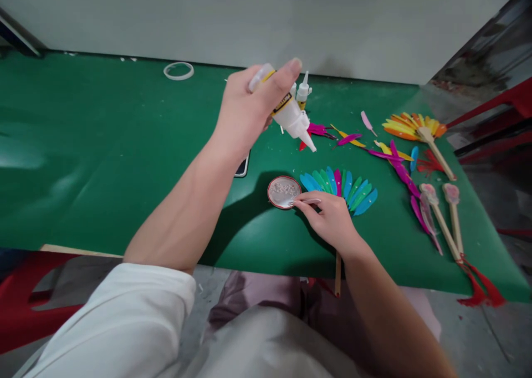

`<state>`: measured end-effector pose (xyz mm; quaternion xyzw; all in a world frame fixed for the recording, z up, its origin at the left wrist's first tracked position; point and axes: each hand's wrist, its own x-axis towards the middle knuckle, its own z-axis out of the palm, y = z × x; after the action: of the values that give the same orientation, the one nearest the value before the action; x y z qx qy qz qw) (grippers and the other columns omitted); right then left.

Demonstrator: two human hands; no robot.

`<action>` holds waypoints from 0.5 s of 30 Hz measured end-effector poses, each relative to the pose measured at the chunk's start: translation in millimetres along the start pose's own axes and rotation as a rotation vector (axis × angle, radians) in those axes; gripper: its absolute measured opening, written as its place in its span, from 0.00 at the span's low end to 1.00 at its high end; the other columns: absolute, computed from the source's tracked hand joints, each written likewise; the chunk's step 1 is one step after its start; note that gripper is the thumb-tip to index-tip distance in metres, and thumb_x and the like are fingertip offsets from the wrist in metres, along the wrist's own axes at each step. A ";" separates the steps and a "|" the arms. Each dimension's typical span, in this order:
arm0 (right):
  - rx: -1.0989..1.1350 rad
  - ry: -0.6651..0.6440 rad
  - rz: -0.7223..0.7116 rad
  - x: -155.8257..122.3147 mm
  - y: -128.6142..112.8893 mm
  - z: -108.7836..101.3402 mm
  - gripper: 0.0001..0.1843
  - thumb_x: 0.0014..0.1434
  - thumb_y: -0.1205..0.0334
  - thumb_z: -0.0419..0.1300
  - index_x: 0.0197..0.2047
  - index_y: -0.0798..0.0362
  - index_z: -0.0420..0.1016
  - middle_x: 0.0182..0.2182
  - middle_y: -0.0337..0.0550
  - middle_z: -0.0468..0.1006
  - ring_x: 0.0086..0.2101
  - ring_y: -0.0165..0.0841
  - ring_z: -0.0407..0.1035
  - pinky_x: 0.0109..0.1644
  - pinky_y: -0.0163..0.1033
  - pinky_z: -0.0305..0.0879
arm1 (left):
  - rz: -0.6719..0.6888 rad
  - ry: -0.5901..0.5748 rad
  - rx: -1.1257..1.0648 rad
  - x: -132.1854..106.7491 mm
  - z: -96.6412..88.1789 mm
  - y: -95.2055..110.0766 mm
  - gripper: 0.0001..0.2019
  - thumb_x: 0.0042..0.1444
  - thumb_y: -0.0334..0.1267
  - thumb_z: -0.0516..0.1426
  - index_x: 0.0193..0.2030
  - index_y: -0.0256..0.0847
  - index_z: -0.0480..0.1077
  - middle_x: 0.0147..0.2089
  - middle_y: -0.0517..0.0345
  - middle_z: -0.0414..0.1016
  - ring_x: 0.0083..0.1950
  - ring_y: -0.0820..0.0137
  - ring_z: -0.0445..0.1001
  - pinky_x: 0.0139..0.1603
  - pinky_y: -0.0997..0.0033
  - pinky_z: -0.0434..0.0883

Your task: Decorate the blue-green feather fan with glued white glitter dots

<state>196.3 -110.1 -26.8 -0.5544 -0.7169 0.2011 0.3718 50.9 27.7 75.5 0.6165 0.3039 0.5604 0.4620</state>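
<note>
My left hand [245, 106] is wrapped round a white glue bottle [294, 118], tipped so its nozzle points down to the right, in the air above the table. My right hand [332, 217] pinches slim tweezers [310, 201], their tips at a small round dish [269, 196]. Tiny pale beads [285, 187] lie in that dish. Partly behind my right hand is a fan of blue, green and magenta feathers [361, 192] with small white dots on it. Its wooden handle [338, 275] reaches past the table's front edge.
A yellow-orange feather fan [409, 126], loose feathers [401, 170] and two wooden handles [440, 220] with red tassels [477, 289] lie on the right of the green table [103, 162]. Another glue bottle [303, 91] stands behind. A white ring [178, 71] lies near the wall.
</note>
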 end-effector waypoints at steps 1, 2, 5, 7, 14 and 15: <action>0.001 0.001 0.000 -0.1 0.0 0.0 0.08 0.59 0.63 0.59 0.31 0.50 0.78 0.32 0.41 0.82 0.33 0.34 0.76 0.34 0.36 0.70 | -0.009 0.000 0.001 -0.7 0.2 0.9 0.22 0.48 0.49 0.62 0.17 0.41 0.56 0.13 0.66 0.51 0.14 0.80 0.50 0.13 0.72 0.45; 0.007 0.008 0.002 -0.2 -0.1 -0.3 0.07 0.59 0.62 0.59 0.31 0.49 0.78 0.31 0.40 0.82 0.33 0.34 0.76 0.34 0.37 0.71 | -0.021 -0.001 0.006 -1.4 0.4 1.9 0.21 0.49 0.48 0.61 0.17 0.41 0.57 0.13 0.66 0.51 0.14 0.80 0.50 0.13 0.72 0.45; 0.063 0.060 0.046 0.3 -1.0 -2.5 0.08 0.58 0.62 0.60 0.29 0.48 0.78 0.30 0.39 0.82 0.32 0.34 0.76 0.33 0.37 0.71 | -0.054 -0.003 0.023 -3.4 1.4 4.1 0.20 0.51 0.47 0.60 0.18 0.41 0.58 0.14 0.65 0.51 0.15 0.79 0.51 0.14 0.71 0.45; 0.147 0.100 0.123 1.3 -2.0 -4.9 0.08 0.57 0.61 0.60 0.27 0.48 0.78 0.29 0.39 0.82 0.30 0.34 0.75 0.31 0.37 0.71 | -0.065 -0.008 0.022 -4.5 2.4 4.3 0.20 0.50 0.47 0.61 0.18 0.41 0.58 0.14 0.66 0.52 0.15 0.79 0.51 0.14 0.71 0.45; 0.740 0.251 0.426 7.6 -1.9 -15.1 0.08 0.48 0.57 0.67 0.25 0.52 0.79 0.23 0.40 0.79 0.20 0.29 0.70 0.23 0.35 0.70 | -0.088 -0.040 0.030 -7.9 5.2 1.2 0.21 0.54 0.49 0.59 0.19 0.40 0.56 0.16 0.66 0.50 0.15 0.81 0.49 0.14 0.75 0.45; 0.803 0.270 0.438 8.5 -1.5 -16.9 0.07 0.48 0.57 0.68 0.26 0.52 0.80 0.22 0.40 0.79 0.20 0.29 0.70 0.23 0.35 0.70 | -0.094 -0.049 0.030 -8.5 5.3 0.5 0.21 0.54 0.49 0.58 0.20 0.40 0.56 0.16 0.67 0.50 0.15 0.81 0.49 0.14 0.75 0.45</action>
<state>207.2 -104.6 -12.3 -0.5261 -0.3939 0.4623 0.5953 54.4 18.7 72.7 0.6219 0.3295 0.5181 0.4860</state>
